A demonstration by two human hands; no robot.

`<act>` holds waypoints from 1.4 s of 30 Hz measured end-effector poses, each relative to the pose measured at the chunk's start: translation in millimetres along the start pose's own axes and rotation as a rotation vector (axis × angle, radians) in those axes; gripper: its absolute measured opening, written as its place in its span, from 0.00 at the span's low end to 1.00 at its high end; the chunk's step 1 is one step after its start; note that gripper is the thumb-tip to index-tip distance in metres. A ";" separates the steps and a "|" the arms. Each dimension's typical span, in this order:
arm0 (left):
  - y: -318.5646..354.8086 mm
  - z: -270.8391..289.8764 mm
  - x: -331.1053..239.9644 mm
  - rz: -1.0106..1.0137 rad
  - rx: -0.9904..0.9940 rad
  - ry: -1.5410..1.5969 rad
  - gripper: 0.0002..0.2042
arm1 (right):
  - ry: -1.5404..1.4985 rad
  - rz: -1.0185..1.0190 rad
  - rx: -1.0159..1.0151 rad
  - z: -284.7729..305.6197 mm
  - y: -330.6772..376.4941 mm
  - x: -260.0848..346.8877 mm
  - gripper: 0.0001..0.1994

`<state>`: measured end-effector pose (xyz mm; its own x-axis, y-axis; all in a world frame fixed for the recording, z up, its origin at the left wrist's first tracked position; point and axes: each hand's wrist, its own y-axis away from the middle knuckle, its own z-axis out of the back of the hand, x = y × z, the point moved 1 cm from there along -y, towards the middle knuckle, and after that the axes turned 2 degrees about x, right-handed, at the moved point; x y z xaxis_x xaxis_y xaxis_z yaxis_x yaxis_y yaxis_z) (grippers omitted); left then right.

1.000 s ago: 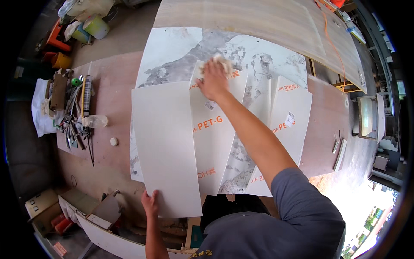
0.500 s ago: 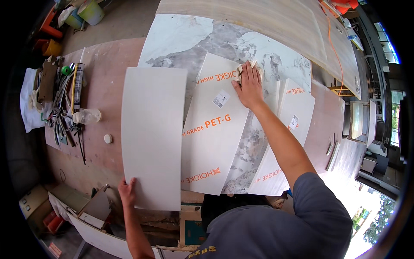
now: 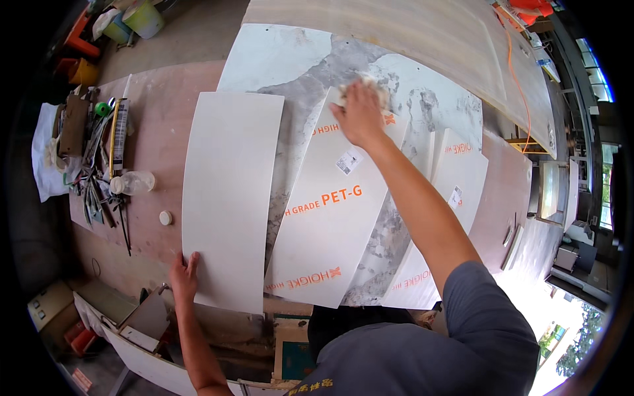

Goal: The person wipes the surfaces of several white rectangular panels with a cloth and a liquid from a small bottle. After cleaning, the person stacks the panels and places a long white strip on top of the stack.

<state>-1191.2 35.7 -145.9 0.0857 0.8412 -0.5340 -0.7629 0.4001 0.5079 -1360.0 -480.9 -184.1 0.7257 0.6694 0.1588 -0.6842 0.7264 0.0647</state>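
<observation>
At the left edge of a plain white panel [image 3: 230,198], near its front corner, my left hand [image 3: 185,276] grips with the thumb on the top; the other fingers are partly hidden. My right hand [image 3: 362,117], somewhat blurred, presses a pale crumpled rag [image 3: 380,92] at the far end of a white panel with orange print [image 3: 333,231]. A small label [image 3: 349,161] is stuck on that panel. To its right lies another orange-printed white panel [image 3: 456,173] along a narrow white strip. Beneath them is a marble-patterned sheet [image 3: 284,56].
On the pinkish bench [image 3: 162,92] at left lie a heap of hand tools [image 3: 96,165], a clear bottle [image 3: 135,183] and a white cap [image 3: 166,218]. An orange cord [image 3: 512,66] crosses a long wooden board [image 3: 436,33] at the back. Buckets [image 3: 142,20] stand far left.
The right hand and rag have swept left and away across the printed panel's far end. My left hand and the plain panel have shifted slightly left and away, widening the gap between panels.
</observation>
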 end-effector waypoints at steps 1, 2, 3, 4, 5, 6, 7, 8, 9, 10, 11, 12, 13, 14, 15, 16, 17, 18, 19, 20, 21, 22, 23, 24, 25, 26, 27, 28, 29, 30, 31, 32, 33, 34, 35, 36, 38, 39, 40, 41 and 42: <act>3.9 -1.4 -19.9 -0.111 -0.165 -0.170 0.18 | -0.021 0.037 0.018 1.7 -5.1 5.8 0.40; 13.6 -10.0 -42.8 -0.221 -0.335 -0.332 0.19 | -0.032 0.038 0.014 1.4 -4.7 2.5 0.40; 26.7 -23.0 -62.1 -0.329 -0.503 -0.496 0.20 | -0.044 0.037 0.015 0.4 -0.9 -1.0 0.40; 42.1 -43.6 -70.0 -0.417 -0.325 -0.380 0.26 | -0.060 0.043 0.015 0.1 1.6 -2.0 0.40; 63.8 -70.1 -69.8 -0.482 -0.160 -0.259 0.33 | -0.074 0.024 0.004 -1.0 16.3 -7.3 0.40; 79.0 -97.8 -76.6 -0.557 0.010 -0.132 0.40 | -0.036 0.001 -0.012 -0.3 32.2 -22.6 0.40; 92.4 -127.1 -88.2 -0.599 0.130 -0.220 0.41 | 0.001 -0.014 -0.026 -2.1 47.2 -38.0 0.40; 104.9 -144.3 -115.6 -0.591 0.141 -0.324 0.41 | 0.040 -0.042 -0.041 -2.7 56.2 -49.6 0.40; 114.7 -159.4 -125.5 -0.555 0.172 -0.306 0.40 | 0.041 -0.059 -0.027 0.9 59.2 -54.5 0.40; 125.5 -177.0 -129.3 -0.582 0.241 -0.235 0.41 | 0.041 -0.071 -0.016 4.6 59.2 -57.5 0.40; 137.4 -194.8 -130.1 -0.605 0.308 -0.166 0.41 | 0.039 -0.082 -0.004 7.5 57.9 -59.7 0.39; 144.4 -202.6 -133.2 -0.626 0.379 -0.102 0.41 | 0.055 -0.074 -0.006 8.8 50.9 -57.1 0.40; 147.1 -203.8 -134.1 -0.596 0.339 -0.125 0.41 | 0.071 -0.065 -0.008 8.0 36.2 -49.7 0.40; 147.4 -200.8 -138.8 -0.568 0.301 -0.154 0.42 | 0.082 -0.062 -0.011 2.9 26.7 -40.1 0.40; 146.1 -199.8 -141.4 -0.537 0.256 -0.178 0.42 | 0.119 -0.020 -0.056 -4.6 26.1 -21.9 0.41; 136.1 -196.3 -140.3 -0.494 0.189 -0.150 0.42 | 0.065 0.079 -0.067 -10.3 35.9 -6.4 0.41; 119.3 -189.3 -137.1 -0.450 0.129 -0.119 0.43 | 0.014 0.174 -0.074 -12.9 52.4 8.6 0.41; 112.6 -185.6 -134.3 -0.398 0.060 -0.089 0.43 | -0.042 0.279 -0.079 -12.9 61.5 18.2 0.41; 114.5 -188.7 -133.1 -0.448 0.048 -0.199 0.43 | -0.036 0.297 -0.073 -11.4 55.5 19.1 0.41; 117.4 -193.3 -130.9 -0.466 0.043 -0.198 0.42 | -0.030 0.310 -0.073 -8.0 41.0 17.4 0.41; 123.2 -199.9 -128.1 -0.492 0.041 -0.199 0.42 | -0.022 0.317 -0.077 -5.1 26.7 12.9 0.41; 128.5 -207.8 -126.7 -0.518 0.039 -0.200 0.41 | -0.045 0.277 -0.106 -4.8 8.6 9.7 0.41; 135.0 -218.3 -128.8 -0.547 0.058 -0.201 0.40 | -0.067 0.232 -0.133 -5.4 -9.7 7.6 0.42; 140.4 -225.7 -133.4 -0.525 0.058 -0.230 0.41 | -0.087 0.195 -0.161 -3.7 -21.3 10.5 0.42; 145.9 -231.9 -137.8 -0.503 0.059 -0.259 0.41 | 0.006 0.214 -0.183 -7.4 -6.8 15.4 0.42; 147.0 -237.8 -140.0 -0.470 0.046 -0.275 0.41 | -0.031 0.300 -0.130 -8.0 17.3 26.1 0.42; 148.7 -240.8 -139.4 -0.449 0.024 -0.317 0.39 | -0.066 0.383 -0.077 -6.7 47.7 36.1 0.42; 151.1 -242.6 -138.3 -0.454 0.002 -0.329 0.39 | -0.103 0.460 -0.020 -5.7 64.1 39.7 0.42; 151.9 -244.6 -138.0 -0.465 -0.020 -0.342 0.39 | -0.068 0.489 -0.009 -2.8 55.2 33.8 0.43; 148.9 -248.4 -138.5 -0.481 -0.048 -0.358 0.39 | -0.065 0.436 -0.063 -1.9 22.9 25.8 0.43; 147.8 -250.5 -136.6 -0.523 -0.075 -0.374 0.39 | -0.064 0.364 -0.112 -2.0 -17.2 15.3 0.44; 147.4 -250.4 -136.7 -0.529 -0.085 -0.384 0.39 | -0.069 0.304 -0.153 -0.7 -40.3 16.5 0.44; 146.2 -250.3 -138.4 -0.537 -0.093 -0.396 0.38 | -0.087 0.261 -0.157 -3.8 -43.6 17.2 0.46; 146.1 -250.2 -139.7 -0.547 -0.101 -0.408 0.38 | -0.102 0.293 -0.135 -10.6 -26.7 14.9 0.46; 148.6 -249.8 -136.4 -0.521 -0.102 -0.413 0.38 | -0.123 0.348 -0.101 -20.6 7.3 27.6 0.46; 147.6 -251.3 -134.6 -0.507 -0.111 -0.411 0.38 | -0.135 0.405 -0.079 -22.4 38.9 38.2 0.45; 151.6 -253.2 -134.0 -0.479 -0.113 -0.408 0.38 | -0.116 0.496 0.021 -10.3 67.2 48.9 0.45; 150.0 -252.4 -136.4 -0.490 -0.103 -0.408 0.38 | -0.101 0.466 -0.001 -11.7 52.6 44.4 0.45; 149.1 -251.2 -137.8 -0.501 -0.093 -0.408 0.38 | -0.085 0.435 -0.023 -12.8 33.4 40.4 0.46; 150.7 -252.0 -137.2 -0.510 -0.104 -0.420 0.38 | -0.099 0.338 -0.060 -5.8 2.5 34.6 0.45; 148.3 -253.3 -138.3 -0.529 -0.117 -0.430 0.38 | -0.110 0.312 -0.092 -3.3 -14.1 23.1 0.44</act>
<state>-1478.5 -113.5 -167.9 0.6936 0.6225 -0.3624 -0.6102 0.7752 0.1637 -1333.4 -475.1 -184.6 0.4672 0.8443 0.2624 -0.8588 0.5039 -0.0923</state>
